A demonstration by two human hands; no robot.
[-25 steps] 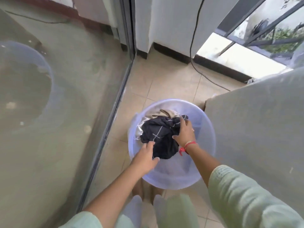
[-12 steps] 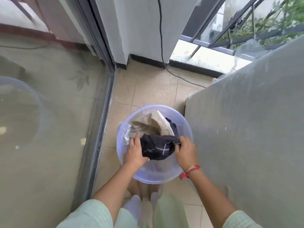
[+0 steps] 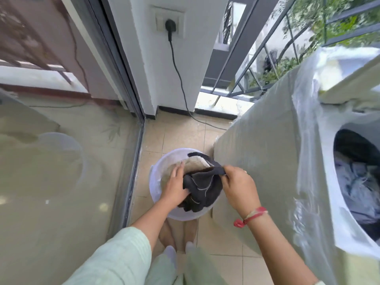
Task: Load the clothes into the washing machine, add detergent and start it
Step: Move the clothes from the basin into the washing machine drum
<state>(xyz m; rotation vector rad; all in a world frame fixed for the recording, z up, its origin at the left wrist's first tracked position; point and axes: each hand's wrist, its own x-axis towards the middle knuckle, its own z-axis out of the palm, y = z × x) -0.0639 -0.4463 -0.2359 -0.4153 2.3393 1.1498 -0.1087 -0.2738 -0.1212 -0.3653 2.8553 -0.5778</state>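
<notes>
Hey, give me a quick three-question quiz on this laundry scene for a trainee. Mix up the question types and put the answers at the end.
1. True or false: the washing machine's drum already holds some clothes.
2. What does the right hand pinch? A) the dark garment B) a detergent bottle C) a clothes hanger
3. Fill in: the black plug sits in the wall ____.
Key: 1 true. 2 A. 3 socket.
</notes>
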